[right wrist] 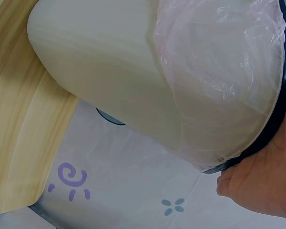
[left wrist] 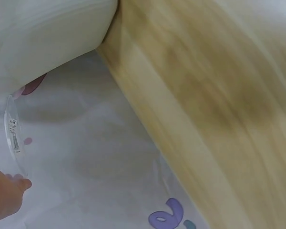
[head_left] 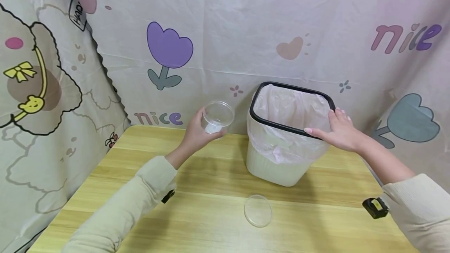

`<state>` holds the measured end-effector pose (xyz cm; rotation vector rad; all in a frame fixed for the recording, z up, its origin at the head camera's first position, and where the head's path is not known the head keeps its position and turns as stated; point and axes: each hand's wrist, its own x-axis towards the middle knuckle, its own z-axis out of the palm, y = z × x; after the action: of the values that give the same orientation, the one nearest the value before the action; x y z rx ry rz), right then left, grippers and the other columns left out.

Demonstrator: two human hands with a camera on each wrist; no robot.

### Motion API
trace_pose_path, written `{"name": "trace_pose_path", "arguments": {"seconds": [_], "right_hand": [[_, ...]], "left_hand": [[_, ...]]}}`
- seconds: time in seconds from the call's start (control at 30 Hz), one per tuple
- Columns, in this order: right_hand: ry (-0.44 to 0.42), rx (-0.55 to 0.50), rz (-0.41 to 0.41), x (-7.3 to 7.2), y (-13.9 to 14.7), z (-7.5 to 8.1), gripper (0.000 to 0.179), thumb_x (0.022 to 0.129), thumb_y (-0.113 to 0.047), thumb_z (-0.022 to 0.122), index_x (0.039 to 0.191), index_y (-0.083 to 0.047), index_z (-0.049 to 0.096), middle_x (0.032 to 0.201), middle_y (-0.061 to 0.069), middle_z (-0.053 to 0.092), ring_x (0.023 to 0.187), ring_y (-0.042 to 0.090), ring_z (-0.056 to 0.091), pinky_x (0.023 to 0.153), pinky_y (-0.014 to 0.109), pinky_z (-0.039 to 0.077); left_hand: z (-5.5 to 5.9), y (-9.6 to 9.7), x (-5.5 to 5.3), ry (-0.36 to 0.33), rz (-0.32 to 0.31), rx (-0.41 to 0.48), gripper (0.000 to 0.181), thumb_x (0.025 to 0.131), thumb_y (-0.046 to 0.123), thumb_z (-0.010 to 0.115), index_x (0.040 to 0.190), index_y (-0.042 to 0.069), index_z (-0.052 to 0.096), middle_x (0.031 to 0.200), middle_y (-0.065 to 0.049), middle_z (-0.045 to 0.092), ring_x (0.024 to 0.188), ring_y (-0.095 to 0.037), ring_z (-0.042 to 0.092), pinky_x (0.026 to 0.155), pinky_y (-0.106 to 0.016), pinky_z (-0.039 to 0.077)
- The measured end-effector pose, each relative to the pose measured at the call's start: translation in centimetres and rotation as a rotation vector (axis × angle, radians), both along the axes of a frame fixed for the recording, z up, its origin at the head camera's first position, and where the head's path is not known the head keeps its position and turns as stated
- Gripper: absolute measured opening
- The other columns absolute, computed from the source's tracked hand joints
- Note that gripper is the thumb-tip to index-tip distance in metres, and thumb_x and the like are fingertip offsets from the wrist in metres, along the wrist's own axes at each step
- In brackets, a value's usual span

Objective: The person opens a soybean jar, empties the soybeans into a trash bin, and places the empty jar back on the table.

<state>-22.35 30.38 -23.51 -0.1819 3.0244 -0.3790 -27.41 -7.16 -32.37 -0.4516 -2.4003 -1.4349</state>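
Note:
My left hand [head_left: 197, 131] holds a clear round plastic container [head_left: 219, 117] upright, thumb on the near side and fingers on its left. A small printed label [left wrist: 14, 136] shows on the container in the left wrist view. My right hand [head_left: 341, 131] rests on the black rim [head_left: 281, 126] of a cream trash bin [head_left: 277, 169], thumb and fingers extended over its right corner. A thin, pale pink bag [head_left: 274, 148] lines the bin and hangs down outside. In front of the bin, a clear round lid [head_left: 258, 211] lies flat.
The bin stands on a wood-grain table [head_left: 204, 214], near its back edge. Behind the table hangs a printed cloth [head_left: 225, 42] with flowers and lettering, which also covers the left and right sides. Small black devices [head_left: 375, 207] are worn at both sleeves.

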Motion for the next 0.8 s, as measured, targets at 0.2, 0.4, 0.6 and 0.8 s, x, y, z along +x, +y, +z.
{"name": "trace_pose_path", "arguments": {"seconds": [0.2, 0.4, 0.6, 0.8], "right_hand": [[0.006, 0.013, 0.001, 0.0, -0.1, 0.1, 0.106, 0.088, -0.06, 0.043, 0.137, 0.022, -0.004, 0.142, 0.044, -0.01, 0.132, 0.057, -0.01, 0.108, 0.069, 0.0], [0.009, 0.008, -0.001, 0.0, 0.0, 0.0, 0.107, 0.088, -0.06, 0.043, 0.137, 0.022, -0.005, 0.142, 0.044, -0.011, 0.132, 0.056, -0.01, 0.108, 0.068, -0.001], [0.005, -0.003, -0.002, 0.0, 0.0, 0.0, 0.108, 0.087, -0.061, 0.043, 0.137, 0.021, -0.006, 0.142, 0.043, -0.013, 0.133, 0.056, -0.012, 0.108, 0.068, -0.003], [0.006, -0.013, -0.002, 0.0, 0.1, -0.1, 0.108, 0.087, -0.061, 0.043, 0.137, 0.02, -0.007, 0.142, 0.043, -0.013, 0.133, 0.055, -0.012, 0.108, 0.068, -0.003]], "left_hand": [[-1.5, -0.3, 0.7, 0.017, -0.001, -0.026, 0.091, 0.061, 0.026, 0.086, 0.135, 0.006, 0.039, 0.127, -0.014, 0.053, 0.115, -0.031, 0.051, 0.099, -0.049, 0.043], [-3.1, -0.8, 1.7, -0.016, 0.006, -0.026, 0.095, 0.059, 0.023, 0.087, 0.137, 0.004, 0.037, 0.129, -0.017, 0.052, 0.119, -0.035, 0.049, 0.101, -0.051, 0.043], [-4.7, -1.5, 2.8, -0.024, -0.01, -0.043, 0.095, 0.06, 0.022, 0.087, 0.137, 0.0, 0.036, 0.13, -0.02, 0.05, 0.119, -0.037, 0.049, 0.099, -0.051, 0.045], [-6.6, -1.9, 4.2, -0.085, -0.008, -0.047, 0.096, 0.061, 0.025, 0.087, 0.136, -0.001, 0.034, 0.131, -0.02, 0.049, 0.12, -0.037, 0.049, 0.101, -0.05, 0.044]]}}
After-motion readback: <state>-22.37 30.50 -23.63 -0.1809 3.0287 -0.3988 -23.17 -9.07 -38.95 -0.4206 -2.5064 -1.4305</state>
